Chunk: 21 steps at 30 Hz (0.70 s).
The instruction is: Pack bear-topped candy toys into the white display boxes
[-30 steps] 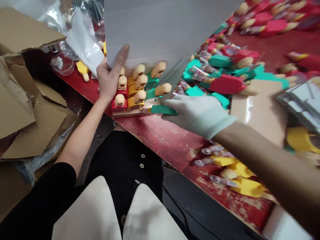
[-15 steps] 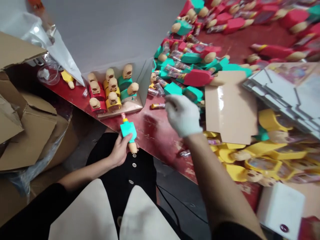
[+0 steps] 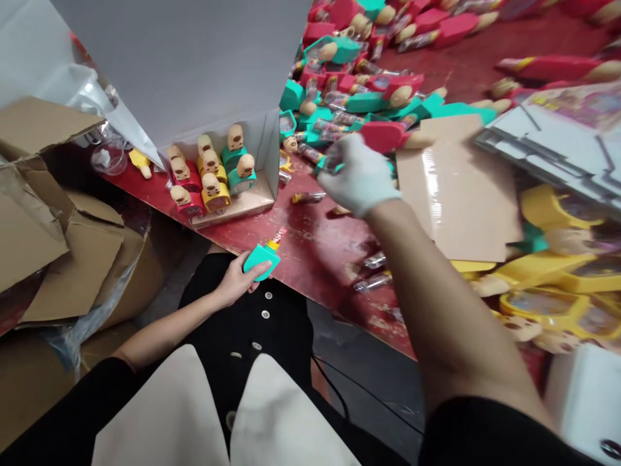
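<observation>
My bare left hand (image 3: 240, 278) is closed around a green plastic toy (image 3: 262, 262), held just off the table's front edge. A clear tube of small candies (image 3: 279, 237) with a yellow collar sticks out of its upper end, pointing up and right. My white-gloved right hand (image 3: 361, 175) is over the near side of the pile, its blurred fingers curled around a green toy (image 3: 334, 159) partly hidden by them. Left of it stands an open display box (image 3: 264, 188) with rows of red, yellow and green bear-headed toys (image 3: 213, 188).
Red and green toys (image 3: 388, 90) with candy tubes lie heaped behind. A flat cardboard piece (image 3: 456, 194), folded grey-white boxes (image 3: 548, 139) and yellow toys (image 3: 548, 291) are at right. Loose tubes (image 3: 373, 281) lie near the table edge. Torn cartons (image 3: 63, 239) stand at left.
My right hand has moved forward onto the green toys. My left hand has turned its green toy so the tube now points up and right. The view has shifted slightly.
</observation>
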Available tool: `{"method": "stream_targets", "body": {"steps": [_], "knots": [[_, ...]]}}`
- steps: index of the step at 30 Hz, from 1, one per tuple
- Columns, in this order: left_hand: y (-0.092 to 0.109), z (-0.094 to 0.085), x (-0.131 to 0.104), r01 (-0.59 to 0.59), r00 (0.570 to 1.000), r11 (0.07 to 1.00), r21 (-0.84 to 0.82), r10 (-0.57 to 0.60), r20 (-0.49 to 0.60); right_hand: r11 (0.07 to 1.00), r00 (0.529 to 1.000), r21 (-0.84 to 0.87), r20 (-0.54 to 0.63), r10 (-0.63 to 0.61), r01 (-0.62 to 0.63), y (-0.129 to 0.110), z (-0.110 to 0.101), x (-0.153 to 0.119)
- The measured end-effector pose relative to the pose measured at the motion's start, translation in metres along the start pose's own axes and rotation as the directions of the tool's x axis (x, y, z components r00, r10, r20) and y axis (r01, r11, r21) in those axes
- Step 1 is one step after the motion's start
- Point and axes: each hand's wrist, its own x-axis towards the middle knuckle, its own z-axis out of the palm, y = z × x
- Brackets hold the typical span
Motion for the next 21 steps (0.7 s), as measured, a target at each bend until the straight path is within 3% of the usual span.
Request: {"method": "stream_targets", "body": {"steps": [1, 3, 5, 7, 9, 11, 16, 18, 21], "knots": [[0.001, -0.002, -0.001, 0.000, 1.000, 1.000, 0.011, 0.000, 0.021, 0.977, 0.999, 0.207, -0.002, -0.041, 0.040, 0.000, -0.010, -0.022], [0.003, -0.005, -0.006, 0.003, 0.997, 0.999, 0.042, -0.007, 0.076, 0.839, 0.971, 0.543, 0.179, -0.158, 0.036, -0.002, -0.025, -0.066], [0.008, -0.007, -0.012, 0.024, 0.990, 0.997, 0.070, -0.034, 0.133, 0.758, 0.918, 0.651, 0.317, -0.237, -0.029, -0.002, -0.034, -0.105], [0.014, -0.009, -0.018, 0.057, 0.977, 0.992, 0.111, -0.078, 0.196, 0.799, 0.914, 0.601, 0.312, -0.261, 0.023, -0.001, -0.038, -0.133], [0.020, -0.010, -0.025, 0.092, 0.953, 0.979, 0.184, -0.140, 0.269, 0.854, 0.920, 0.492, 0.235, -0.314, 0.166, 0.002, -0.041, -0.150], [0.025, -0.012, -0.032, 0.124, 0.917, 0.960, 0.250, -0.207, 0.341, 0.870, 0.891, 0.374, 0.191, -0.413, 0.323, 0.004, -0.043, -0.160], [0.029, -0.016, -0.046, 0.175, 0.805, 0.913, 0.368, -0.348, 0.480, 0.788, 0.765, 0.240, 0.201, -0.612, 0.567, 0.001, -0.037, -0.189], [0.026, -0.017, -0.051, 0.184, 0.769, 0.894, 0.409, -0.390, 0.506, 0.761, 0.732, 0.104, 0.220, -0.645, 0.640, -0.003, -0.033, -0.204], [0.022, -0.018, -0.059, 0.129, 0.731, 0.867, 0.481, -0.411, 0.545, 0.644, 0.648, -0.118, 0.278, -0.709, 0.756, -0.013, -0.030, -0.228]]}}
